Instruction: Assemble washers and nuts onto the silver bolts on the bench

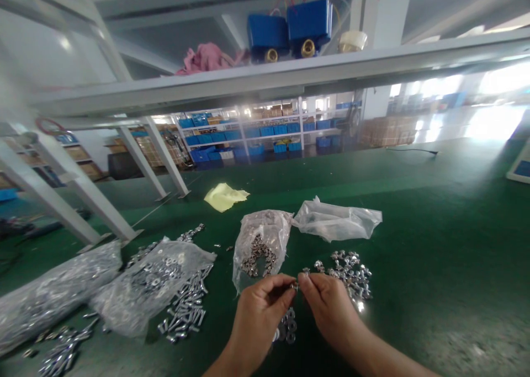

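My left hand [263, 311] and my right hand [331, 302] meet fingertip to fingertip over the green tabletop. Both pinch a small metal fastener [294, 285] between thumb and forefinger; its exact kind is mostly hidden by the fingers. Below them lie several flat washers [291, 328], partly covered by the left hand. Just beyond my right hand is a heap of short bolts with wider pieces on them [350, 272]. An opened plastic bag [265, 222] of small nut-like parts [259, 255] rests just past my left hand.
Left on the green table [434, 244] are loose bolts [186, 308], a bag of washers [159, 277], a long filled bag [62, 288] and more bolts [64, 352]. Farther back lie a crumpled plastic bag [339, 220] and yellow paper [224, 196]. A shelf [248, 79] with blue boxes [309, 26] spans overhead.
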`<action>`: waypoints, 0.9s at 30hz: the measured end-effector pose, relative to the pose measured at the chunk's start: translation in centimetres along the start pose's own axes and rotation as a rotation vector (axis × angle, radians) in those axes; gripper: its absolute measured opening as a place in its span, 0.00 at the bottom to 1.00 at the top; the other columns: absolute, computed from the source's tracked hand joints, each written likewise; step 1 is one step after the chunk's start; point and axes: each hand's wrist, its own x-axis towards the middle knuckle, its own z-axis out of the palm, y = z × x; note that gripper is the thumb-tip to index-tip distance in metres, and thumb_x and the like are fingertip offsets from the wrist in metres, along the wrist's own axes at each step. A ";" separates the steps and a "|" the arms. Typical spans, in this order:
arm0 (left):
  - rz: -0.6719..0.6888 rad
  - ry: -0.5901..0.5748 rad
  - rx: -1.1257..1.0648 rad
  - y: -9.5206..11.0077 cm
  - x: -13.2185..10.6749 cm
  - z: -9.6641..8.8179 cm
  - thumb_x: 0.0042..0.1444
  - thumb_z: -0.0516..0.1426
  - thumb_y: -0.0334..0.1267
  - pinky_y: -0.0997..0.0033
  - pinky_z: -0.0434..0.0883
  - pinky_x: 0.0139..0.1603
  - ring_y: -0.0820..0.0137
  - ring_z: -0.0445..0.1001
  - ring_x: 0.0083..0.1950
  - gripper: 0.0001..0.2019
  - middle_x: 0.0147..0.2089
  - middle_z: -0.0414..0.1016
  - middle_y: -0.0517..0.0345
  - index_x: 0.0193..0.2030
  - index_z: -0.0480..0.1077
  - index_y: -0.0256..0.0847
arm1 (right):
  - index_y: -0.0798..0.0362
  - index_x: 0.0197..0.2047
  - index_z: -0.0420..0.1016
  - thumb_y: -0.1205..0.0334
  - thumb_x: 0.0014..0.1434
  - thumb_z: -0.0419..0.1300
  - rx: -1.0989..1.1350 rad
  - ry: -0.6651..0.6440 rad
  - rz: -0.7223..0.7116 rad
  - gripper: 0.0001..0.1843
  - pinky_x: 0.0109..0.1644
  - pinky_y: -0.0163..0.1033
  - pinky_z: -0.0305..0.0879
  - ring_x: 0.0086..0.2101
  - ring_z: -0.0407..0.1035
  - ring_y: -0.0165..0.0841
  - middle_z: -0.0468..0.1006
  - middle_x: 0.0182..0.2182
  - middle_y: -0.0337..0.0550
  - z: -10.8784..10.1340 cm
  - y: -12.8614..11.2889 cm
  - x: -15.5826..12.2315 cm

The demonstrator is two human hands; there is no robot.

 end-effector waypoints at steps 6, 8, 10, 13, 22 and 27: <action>-0.035 0.018 0.004 -0.4 0.1 -0.3 0.50 0.55 0.40 0.78 0.64 0.35 0.74 0.66 0.33 0.11 0.32 0.69 0.56 0.37 0.66 0.36 | 0.57 0.27 0.64 0.50 0.60 0.42 0.113 -0.068 0.021 0.22 0.27 0.31 0.52 0.24 0.60 0.26 0.66 0.22 0.41 -0.7 -0.5 -0.1; -0.043 0.026 0.001 -0.5 0.2 -0.4 0.50 0.55 0.40 0.78 0.64 0.35 0.73 0.66 0.35 0.11 0.33 0.69 0.55 0.38 0.66 0.36 | 0.55 0.33 0.66 0.55 0.59 0.48 0.137 -0.042 -0.067 0.13 0.32 0.29 0.55 0.29 0.62 0.26 0.68 0.28 0.39 -1.1 -1.0 -0.2; -0.044 0.025 0.009 -0.5 0.2 -0.4 0.50 0.55 0.41 0.77 0.64 0.37 0.72 0.67 0.36 0.11 0.34 0.69 0.55 0.38 0.66 0.36 | 0.54 0.34 0.65 0.59 0.57 0.51 0.131 -0.039 -0.109 0.08 0.34 0.29 0.56 0.31 0.62 0.25 0.68 0.29 0.38 -1.3 -1.2 -0.3; -0.023 0.007 0.034 -0.5 0.1 -0.2 0.50 0.55 0.41 0.76 0.65 0.38 0.71 0.67 0.36 0.11 0.34 0.69 0.55 0.37 0.66 0.36 | 0.56 0.26 0.63 0.56 0.59 0.46 0.038 -0.043 -0.071 0.15 0.30 0.31 0.53 0.26 0.59 0.26 0.66 0.24 0.39 -1.0 -0.9 -0.1; -0.049 0.039 0.026 0.1 0.1 -0.2 0.49 0.56 0.40 0.77 0.65 0.36 0.71 0.68 0.35 0.12 0.34 0.70 0.53 0.37 0.66 0.34 | 0.55 0.30 0.63 0.56 0.59 0.47 0.057 -0.089 -0.084 0.13 0.32 0.30 0.54 0.29 0.61 0.26 0.68 0.27 0.39 -1.4 -0.9 -0.1; -0.042 0.032 0.014 0.0 0.1 -0.2 0.48 0.56 0.40 0.78 0.65 0.35 0.73 0.68 0.34 0.12 0.33 0.70 0.54 0.37 0.66 0.35 | 0.56 0.24 0.61 0.50 0.61 0.39 0.046 -0.134 0.031 0.23 0.25 0.32 0.50 0.22 0.57 0.25 0.64 0.20 0.39 -1.5 -0.9 0.0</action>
